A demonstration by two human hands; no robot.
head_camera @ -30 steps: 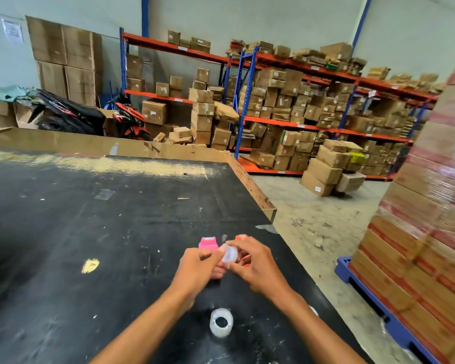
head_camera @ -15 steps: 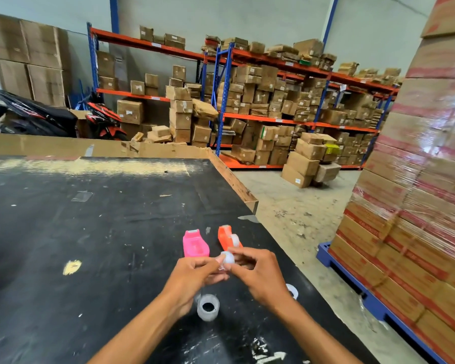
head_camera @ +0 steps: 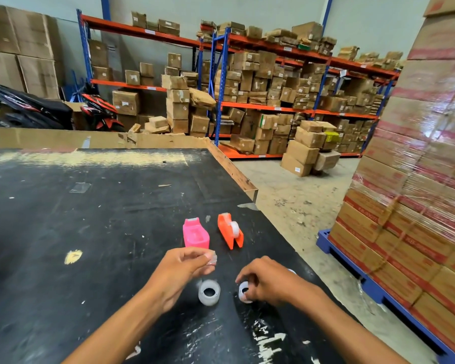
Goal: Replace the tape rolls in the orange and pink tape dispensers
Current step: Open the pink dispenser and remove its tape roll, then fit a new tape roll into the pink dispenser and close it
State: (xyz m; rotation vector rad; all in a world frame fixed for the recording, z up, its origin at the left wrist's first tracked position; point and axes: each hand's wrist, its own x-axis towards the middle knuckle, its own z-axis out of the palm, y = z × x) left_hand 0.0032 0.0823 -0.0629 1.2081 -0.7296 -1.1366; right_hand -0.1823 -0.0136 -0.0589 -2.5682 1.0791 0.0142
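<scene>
A pink tape dispenser (head_camera: 195, 234) lies on the black table (head_camera: 90, 219), its well looking empty. To its right an orange tape dispenser (head_camera: 229, 233) lies on its side with a clear roll in it. My left hand (head_camera: 184, 269) hovers just in front of the pink one, pinching a small clear piece (head_camera: 212, 259). My right hand (head_camera: 267, 281) rests on the table, fingers closed on a small clear tape roll (head_camera: 244, 292). A larger clear tape roll (head_camera: 208, 292) stands free between my hands.
The table's right edge (head_camera: 237, 174) runs close by the dispensers, with concrete floor beyond. A wrapped pallet of cartons (head_camera: 418, 206) rises at the right. Shelving with boxes (head_camera: 273, 95) and a motorbike (head_camera: 37, 109) stand behind the table.
My hands, joined on a small clear roll, have come apart. The right hand dropped to the table with the roll; the left kept a small clear piece. The view tilted downward.
</scene>
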